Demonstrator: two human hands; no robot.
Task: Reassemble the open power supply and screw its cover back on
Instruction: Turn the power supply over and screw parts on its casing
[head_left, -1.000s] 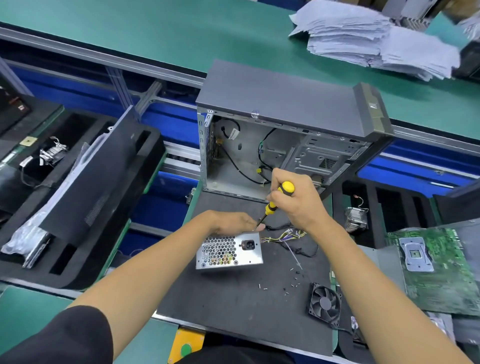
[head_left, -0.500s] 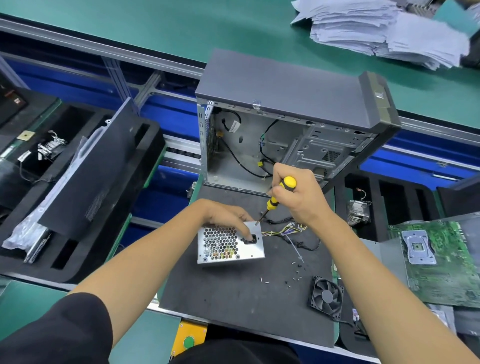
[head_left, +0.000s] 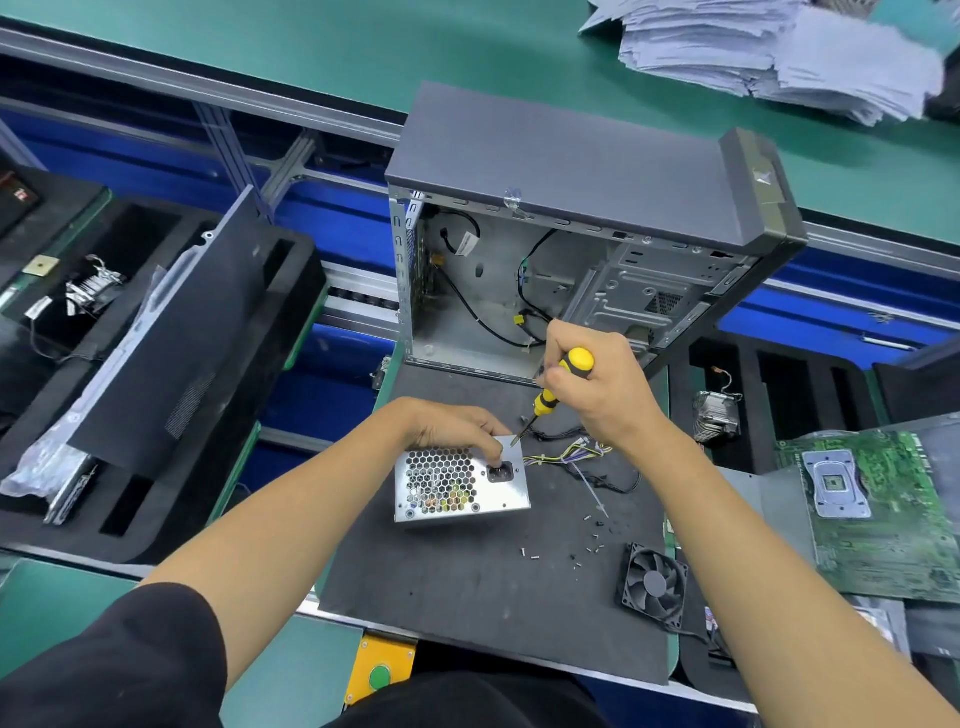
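A silver power supply (head_left: 457, 486) with a honeycomb grille stands on the dark grey mat (head_left: 467, 582). My left hand (head_left: 457, 428) rests on its top edge, fingers draped over the face near the power socket. My right hand (head_left: 597, 387) grips a yellow-and-black screwdriver (head_left: 558, 387), tilted, with its tip at the unit's upper right corner. A bundle of coloured wires (head_left: 566, 454) trails from the unit's right side. Several loose screws (head_left: 589, 543) lie on the mat to the right.
An open computer case (head_left: 571, 171) stands just behind my hands. A black fan (head_left: 654, 584) lies at the mat's right edge, a green motherboard (head_left: 883, 509) further right. Black foam trays (head_left: 156, 364) with parts sit at left. Stacked papers (head_left: 779, 52) lie at the far right.
My left fingers slid down over the unit's face toward the socket. The screwdriver tip stays at the upper right corner. The view has shifted slightly.
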